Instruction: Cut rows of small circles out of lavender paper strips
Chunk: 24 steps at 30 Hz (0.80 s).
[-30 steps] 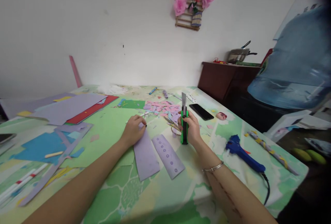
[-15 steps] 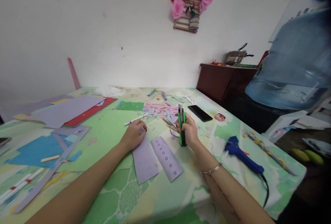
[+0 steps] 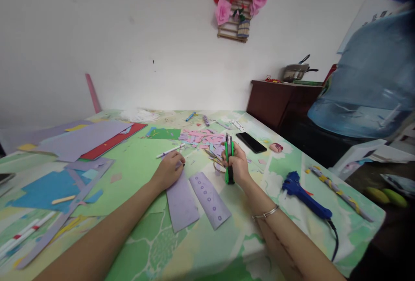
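My right hand (image 3: 238, 163) is wrapped around a green and black utility knife (image 3: 229, 164), held upright above the table with its metal tip upward. My left hand (image 3: 169, 169) rests on the far end of a plain purple paper strip (image 3: 182, 207), its fingers loosely bent and a little apart. A white marker (image 3: 170, 150) lies just beyond those fingers. To the right of the plain strip is a second purple paper strip (image 3: 210, 201) with a row of small drawn rings. Scissors (image 3: 212, 156) lie partly hidden behind my right hand.
Pink and purple paper scraps (image 3: 202, 137) are heaped beyond my hands. A black phone (image 3: 251, 142) and a blue glue gun (image 3: 304, 195) with a cord lie to the right. Coloured sheets (image 3: 87, 138) are stacked at the left. A water bottle (image 3: 363, 82) stands beyond the table's right edge.
Less of the knife's metal blade shows at its top than before. The knife and my right hand have shifted very slightly; my left hand stays on the strip.
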Available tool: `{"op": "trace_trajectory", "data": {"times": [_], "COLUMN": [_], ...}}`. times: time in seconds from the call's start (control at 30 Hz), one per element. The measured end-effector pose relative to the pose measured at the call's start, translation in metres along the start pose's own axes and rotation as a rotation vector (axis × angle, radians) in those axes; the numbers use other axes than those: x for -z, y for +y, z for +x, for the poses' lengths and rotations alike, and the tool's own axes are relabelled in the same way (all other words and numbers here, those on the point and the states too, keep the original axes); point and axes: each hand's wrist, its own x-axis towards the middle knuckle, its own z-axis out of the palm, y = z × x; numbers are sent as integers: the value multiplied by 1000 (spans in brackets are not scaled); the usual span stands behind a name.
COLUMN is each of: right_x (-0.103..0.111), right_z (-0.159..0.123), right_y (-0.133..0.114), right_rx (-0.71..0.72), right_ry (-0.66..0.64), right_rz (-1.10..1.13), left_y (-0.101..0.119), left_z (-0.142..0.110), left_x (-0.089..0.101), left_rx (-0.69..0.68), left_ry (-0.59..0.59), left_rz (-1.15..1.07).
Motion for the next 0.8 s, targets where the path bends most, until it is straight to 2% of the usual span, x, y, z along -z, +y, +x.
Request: {"op": "trace_trajectory", "data": {"times": [0.2,0.4,0.53,0.8], "right_x": [1,4,7,7], "right_z": [-3,-5,-8,-10], "right_y": [5,16,18,17], "right_rx": [-26,-115,-128,-105], "right_ry": [-72,-191,-224,-193], "right_rz": [-97,-210,-264,-251], "left_y": [16,37,35,32], "left_z": [-1,-3,-3,-3], "left_x": [5,5,3,4], "left_rx": [-69,-174,-204,-221], "left_ry": [11,-38,-48,-42], "left_rz": [-31,-46,-35,-42]}}
